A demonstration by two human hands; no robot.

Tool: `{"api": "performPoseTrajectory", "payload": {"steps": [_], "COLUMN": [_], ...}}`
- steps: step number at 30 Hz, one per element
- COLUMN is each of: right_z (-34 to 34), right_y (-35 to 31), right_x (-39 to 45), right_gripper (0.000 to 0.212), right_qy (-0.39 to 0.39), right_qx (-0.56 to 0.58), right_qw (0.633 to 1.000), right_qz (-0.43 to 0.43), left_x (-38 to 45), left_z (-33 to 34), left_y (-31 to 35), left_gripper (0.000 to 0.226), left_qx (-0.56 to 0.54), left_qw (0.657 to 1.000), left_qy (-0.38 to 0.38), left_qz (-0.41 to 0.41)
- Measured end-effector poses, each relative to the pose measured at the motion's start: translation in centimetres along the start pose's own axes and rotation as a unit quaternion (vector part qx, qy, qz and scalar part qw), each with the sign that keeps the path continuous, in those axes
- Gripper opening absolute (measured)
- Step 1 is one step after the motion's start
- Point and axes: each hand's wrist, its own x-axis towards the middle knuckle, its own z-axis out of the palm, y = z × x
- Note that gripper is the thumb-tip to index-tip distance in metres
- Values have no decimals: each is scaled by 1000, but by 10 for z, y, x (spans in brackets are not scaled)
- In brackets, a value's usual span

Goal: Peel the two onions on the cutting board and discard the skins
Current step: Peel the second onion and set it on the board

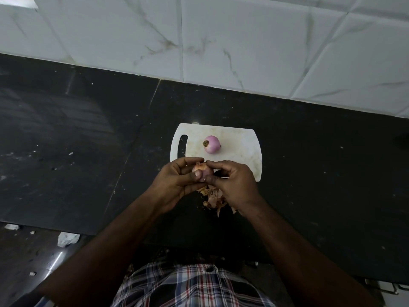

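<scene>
Peeling of the second onion was under way just before the cutting board, left hand cupping it, right hand pinching its skin, the next pull seemingly needing a firm nip, while the peeled onion sat on the board and the skins lay nearer the person.

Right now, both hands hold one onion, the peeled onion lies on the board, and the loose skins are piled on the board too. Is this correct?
Not quite. The skins lie on the counter, below the hands, not on the board. The head view shows it. The left hand and right hand do hold one onion; the peeled onion lies on the board.
</scene>
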Motion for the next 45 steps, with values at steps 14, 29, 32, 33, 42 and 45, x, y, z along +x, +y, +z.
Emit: {"api": "performPoseTrajectory", "payload": {"steps": [14, 29, 32, 33, 42, 45], "right_z": [2, -1, -4, -5, -6, -8], "right_y": [9, 11, 10, 8, 4, 4], "right_x": [4, 9, 10, 10, 9, 8], "right_gripper": [36, 33, 20, 18, 31, 39], "right_qy": [-13, -17, -1, 0, -43, -49], "right_qx": [74, 56, 50, 56, 120, 204], "right_qw": [997, 998, 999, 998, 991, 976], "right_qz": [15, 7, -1, 2, 28, 65], "left_x": [1, 0, -1, 0, -1, -1], "left_z": [1, 1, 1, 1, 0, -3], "left_y": [-2, -4, -3, -3, -2, -2], "left_gripper": [34, 35, 35, 35, 33, 32], "left_qx": [-14, -15, -26, -27, -11, -18], "left_qw": [1000, 1000, 1000, 1000, 999, 999], "left_qy": [-9, -1, -3, -2, -22, -49], "left_qz": [21, 19, 14, 14, 20, 16]}}
